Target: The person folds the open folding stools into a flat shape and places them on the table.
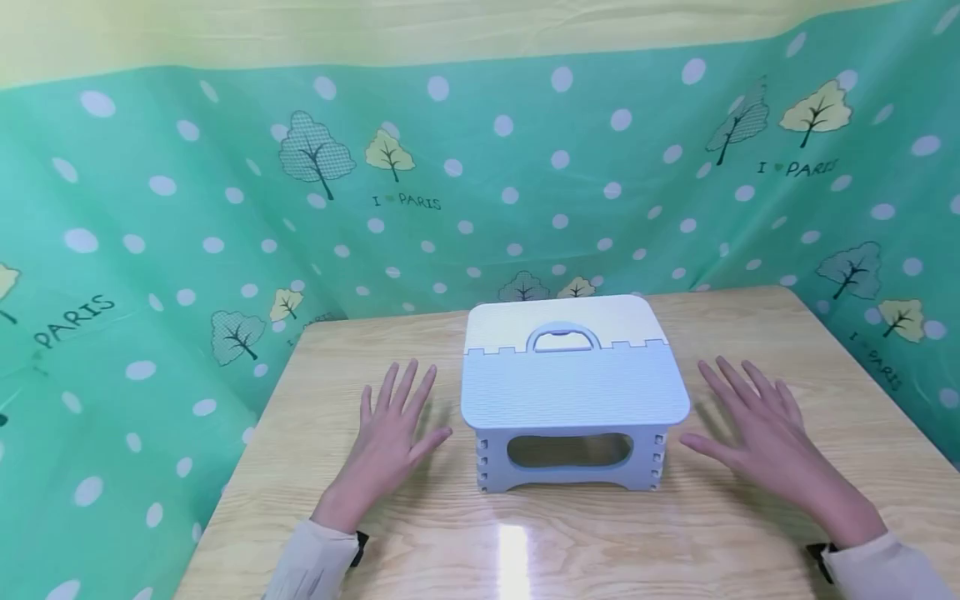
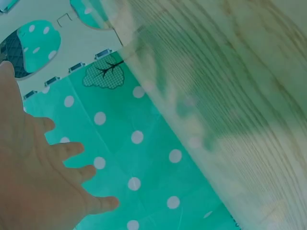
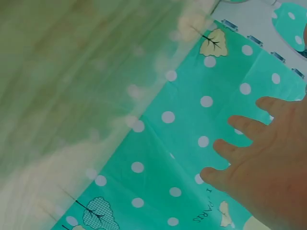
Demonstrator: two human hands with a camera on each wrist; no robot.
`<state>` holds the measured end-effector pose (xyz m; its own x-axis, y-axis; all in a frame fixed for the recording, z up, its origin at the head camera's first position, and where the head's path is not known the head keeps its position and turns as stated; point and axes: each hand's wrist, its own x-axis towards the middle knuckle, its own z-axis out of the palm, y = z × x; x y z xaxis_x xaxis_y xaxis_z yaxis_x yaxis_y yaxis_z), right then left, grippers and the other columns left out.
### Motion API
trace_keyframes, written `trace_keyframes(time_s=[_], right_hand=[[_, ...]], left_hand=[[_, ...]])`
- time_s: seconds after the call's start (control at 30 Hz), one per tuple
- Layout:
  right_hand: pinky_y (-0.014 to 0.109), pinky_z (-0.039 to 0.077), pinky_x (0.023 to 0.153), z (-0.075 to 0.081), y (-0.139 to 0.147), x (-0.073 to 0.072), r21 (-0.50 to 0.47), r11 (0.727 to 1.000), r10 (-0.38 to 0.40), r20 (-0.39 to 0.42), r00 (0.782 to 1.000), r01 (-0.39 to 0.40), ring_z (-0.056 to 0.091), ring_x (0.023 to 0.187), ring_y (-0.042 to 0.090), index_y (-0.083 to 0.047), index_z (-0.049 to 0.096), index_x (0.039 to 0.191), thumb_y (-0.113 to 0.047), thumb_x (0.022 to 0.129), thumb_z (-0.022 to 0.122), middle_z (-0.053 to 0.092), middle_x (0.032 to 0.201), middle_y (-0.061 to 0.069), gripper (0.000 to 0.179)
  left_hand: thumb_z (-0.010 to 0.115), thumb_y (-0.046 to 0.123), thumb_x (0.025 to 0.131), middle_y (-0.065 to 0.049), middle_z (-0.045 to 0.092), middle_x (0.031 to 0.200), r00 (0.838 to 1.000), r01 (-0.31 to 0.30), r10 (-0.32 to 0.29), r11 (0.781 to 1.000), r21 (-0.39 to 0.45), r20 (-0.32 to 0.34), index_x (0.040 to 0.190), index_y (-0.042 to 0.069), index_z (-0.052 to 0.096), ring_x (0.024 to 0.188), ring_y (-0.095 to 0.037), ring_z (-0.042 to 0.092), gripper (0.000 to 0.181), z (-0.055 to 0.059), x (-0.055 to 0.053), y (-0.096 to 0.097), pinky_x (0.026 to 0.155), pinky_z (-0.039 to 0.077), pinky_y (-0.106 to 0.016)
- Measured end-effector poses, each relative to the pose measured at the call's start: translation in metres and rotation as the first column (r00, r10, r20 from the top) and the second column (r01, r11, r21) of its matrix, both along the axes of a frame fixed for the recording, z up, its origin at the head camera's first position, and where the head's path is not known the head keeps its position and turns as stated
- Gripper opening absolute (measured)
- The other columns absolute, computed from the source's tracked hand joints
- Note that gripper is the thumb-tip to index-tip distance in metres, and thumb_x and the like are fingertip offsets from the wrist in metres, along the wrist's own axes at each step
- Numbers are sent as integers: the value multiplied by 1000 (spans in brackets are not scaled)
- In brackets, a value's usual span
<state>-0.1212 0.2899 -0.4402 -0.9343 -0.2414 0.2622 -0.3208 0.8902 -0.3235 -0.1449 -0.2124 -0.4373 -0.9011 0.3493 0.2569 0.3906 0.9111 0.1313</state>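
Observation:
A folding step stool (image 1: 573,387) stands upright on the wooden table, its top part white and part pale blue, with a carrying handle in the middle. To its left, my left hand (image 1: 390,437) is held with fingers spread, apart from the stool. On the other side my right hand (image 1: 765,437) also has its fingers spread and holds nothing. In the left wrist view, part of the stool's side (image 2: 72,57) shows beyond the left hand (image 2: 43,177). The right wrist view has the right hand (image 3: 264,153) near the stool's side (image 3: 261,24).
The light wooden table (image 1: 420,550) runs back to a green dotted curtain (image 1: 510,175) printed with trees and lettering. The curtain also hangs along the left and right sides. A bright reflection lies on the table before the stool.

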Motion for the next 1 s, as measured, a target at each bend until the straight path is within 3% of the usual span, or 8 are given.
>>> trace_keyframes(time_s=[0.23,0.5,0.67,0.77,0.87,1.0], right_hand=[[61,-19,114,6,1,2,-4,1000,21,-14,1000,-22,-5,151,40,-24,9,161,-52,85,74,9,166,15,105],[65,-15,114,16,-6,2,-138,988,75,48,996,-68,1,151,41,-26,12,161,-41,89,74,13,165,15,97],[82,3,103,21,-10,8,-261,960,136,117,984,-102,4,150,43,-26,14,161,-35,86,78,16,165,14,99],[85,15,97,24,-14,8,-327,933,207,155,966,-147,8,148,47,-30,17,160,-30,82,82,17,164,13,102],[78,25,100,28,-22,5,-368,910,274,181,944,-193,17,146,44,-34,17,159,-27,79,85,20,163,8,105],[39,31,114,37,-37,1,-388,887,351,212,912,-251,22,147,30,-35,11,160,-32,78,86,18,164,-2,111]], left_hand=[[48,62,97,-6,8,167,998,66,-65,997,26,-12,161,27,11,152,-36,8,82,5,1,4,114,9,-71],[56,50,97,-11,23,163,983,186,-186,980,74,-8,160,22,23,150,-34,18,77,17,10,10,114,15,-68],[53,52,98,-9,29,161,956,291,-293,947,137,-2,158,17,28,147,-30,27,74,23,15,21,114,24,-62],[50,57,98,-7,29,161,943,326,-333,931,165,20,159,19,24,145,-28,30,77,26,17,28,114,29,-57],[50,61,97,-6,32,159,938,329,-342,927,178,49,160,24,18,144,-26,34,80,28,17,35,114,32,-54],[50,65,95,-8,37,156,938,336,-345,927,164,27,161,26,15,140,-26,39,84,33,16,40,112,36,-51]])
